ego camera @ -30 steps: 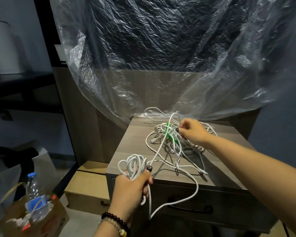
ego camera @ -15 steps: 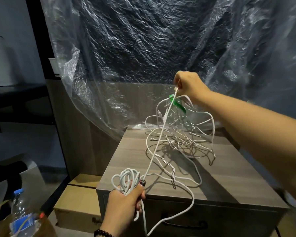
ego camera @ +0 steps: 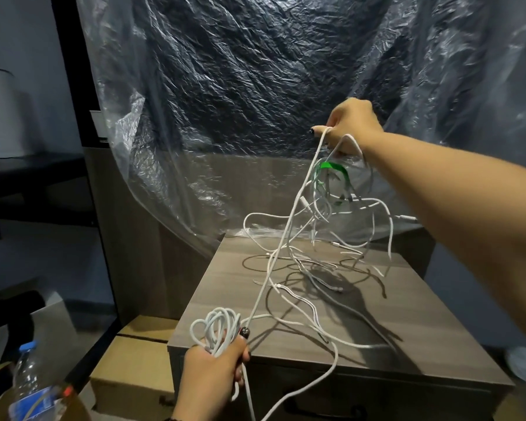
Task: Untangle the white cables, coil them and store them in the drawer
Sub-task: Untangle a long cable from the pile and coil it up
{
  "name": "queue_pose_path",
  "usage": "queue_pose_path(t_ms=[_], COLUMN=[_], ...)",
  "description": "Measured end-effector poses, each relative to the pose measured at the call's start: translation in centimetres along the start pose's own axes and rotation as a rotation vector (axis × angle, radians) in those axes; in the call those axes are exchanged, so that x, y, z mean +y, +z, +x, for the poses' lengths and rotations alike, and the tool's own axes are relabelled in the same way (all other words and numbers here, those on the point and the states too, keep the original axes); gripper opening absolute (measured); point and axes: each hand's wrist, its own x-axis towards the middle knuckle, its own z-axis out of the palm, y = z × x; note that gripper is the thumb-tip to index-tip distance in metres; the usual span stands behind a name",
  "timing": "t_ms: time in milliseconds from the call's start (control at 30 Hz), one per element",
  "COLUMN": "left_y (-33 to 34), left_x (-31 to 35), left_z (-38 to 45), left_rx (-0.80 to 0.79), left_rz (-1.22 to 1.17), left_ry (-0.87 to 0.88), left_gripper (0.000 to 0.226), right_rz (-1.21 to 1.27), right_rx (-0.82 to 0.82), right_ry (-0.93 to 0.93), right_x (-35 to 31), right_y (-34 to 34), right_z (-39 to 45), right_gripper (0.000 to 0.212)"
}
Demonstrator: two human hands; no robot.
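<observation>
Head view. Drawer unit [ego camera: 331, 302]: grey wood-grain laminate, boxy, flat top; front drawer [ego camera: 377, 399] closed, dark curved handle, contents not visible. Cardboard box [ego camera: 43, 411] at lower left holds a clear plastic water bottle [ego camera: 28, 381] with a blue cap. Closed cardboard carton [ego camera: 134, 369] on the floor beside the unit.

Left hand [ego camera: 210, 378] grips a coiled bundle of white cable [ego camera: 216, 326], round smooth loops standing above the fist. One taut strand runs from it up to the right hand [ego camera: 351, 123], which pinches it overhead. A tangle of thin white cables [ego camera: 331, 214] hangs below that hand, green tie [ego camera: 331, 170] caught in it; its lower loops trail on the unit's top. Crinkled translucent plastic sheeting [ego camera: 255, 101] behind.
</observation>
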Motion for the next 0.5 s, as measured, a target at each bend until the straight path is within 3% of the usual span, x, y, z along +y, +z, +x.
queue_pose_path(t_ms=[67, 133, 200, 233, 333, 400, 500], left_y=[0.0, 0.1, 0.1, 0.0, -0.1, -0.1, 0.0], left_x=[0.1, 0.2, 0.3, 0.2, 0.2, 0.3, 0.6], left_z=[-0.2, -0.4, -0.5, -0.5, -0.5, -0.5, -0.6], left_rx=[-0.003, -0.009, -0.010, -0.009, 0.006, 0.015, 0.018], left_rz=[0.013, 0.026, 0.052, 0.060, 0.076, 0.064, 0.027], left_ry=[0.004, -0.002, -0.003, -0.001, -0.008, -0.017, -0.025], left_gripper=[0.028, 0.027, 0.031, 0.033, 0.036, 0.033, 0.026], right_rz=[0.111, 0.300, 0.494, 0.540, 0.577, 0.400, 0.333], right_rx=[-0.039, -0.242, -0.454, -0.485, -0.387, -0.300, -0.130], right_ry=[0.178, 0.356, 0.428, 0.424, 0.315, 0.215, 0.110], right_x=[0.4, 0.6, 0.9, 1.0, 1.5, 1.6, 1.0], right_y=[0.7, 1.8, 2.6, 2.6, 1.8, 1.2, 0.9], right_z=[-0.4, -1.5, -2.3, -2.3, -1.1, -0.2, -0.3], right_gripper=[0.045, 0.053, 0.058, 0.059, 0.037, 0.017, 0.030])
